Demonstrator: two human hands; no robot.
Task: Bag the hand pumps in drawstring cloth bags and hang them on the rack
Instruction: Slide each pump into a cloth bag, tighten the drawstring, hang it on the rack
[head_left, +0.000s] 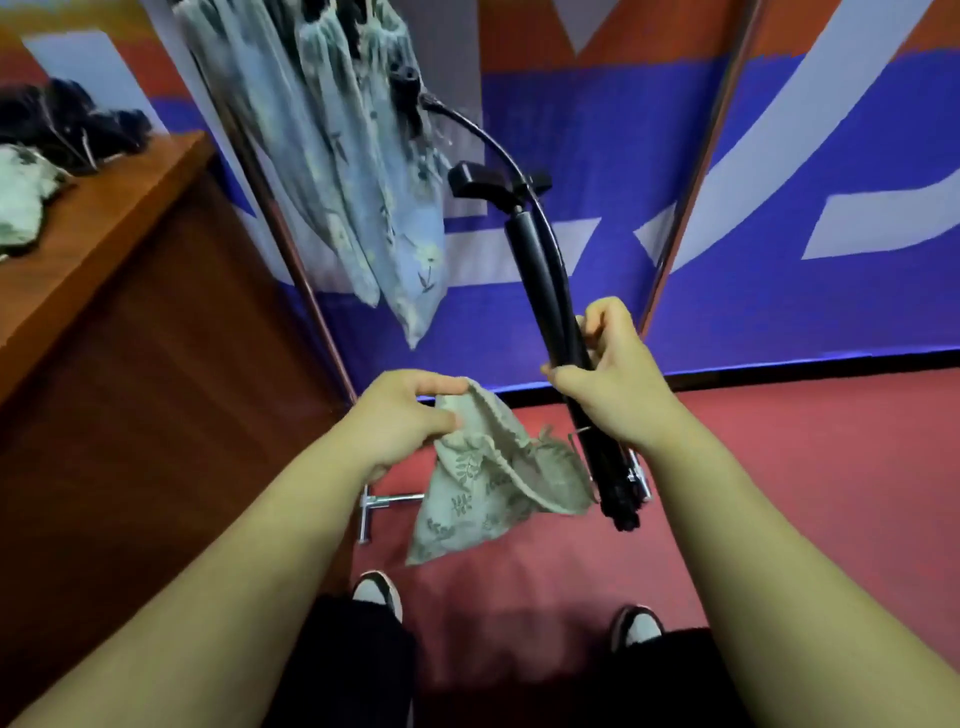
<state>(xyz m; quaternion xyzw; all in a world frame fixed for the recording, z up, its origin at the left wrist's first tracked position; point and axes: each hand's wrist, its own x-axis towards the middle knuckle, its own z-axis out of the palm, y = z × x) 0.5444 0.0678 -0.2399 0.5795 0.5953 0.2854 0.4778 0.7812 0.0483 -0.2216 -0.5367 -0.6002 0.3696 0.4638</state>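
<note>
— Right hand (613, 384)?
— Wrapped round the barrel of the black hand pump (535, 260), held tilted in mid-air with the handle up.
— And the left hand (400, 415)?
— Pinching the rim of a leaf-print drawstring bag (483, 483) (slack-mouthed, just beside the pump's lower end).
— On the rack (395, 500)?
— Pale floral bags (363, 182), hanging up left.

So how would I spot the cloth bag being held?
Start at the blue and orange wall; the metal rack in front of it carries hanging bags. Below them, over the red floor, the left hand holds the bag beside the black pump. It alone is beige with green leaf prints; the hung ones are bluish.
</note>
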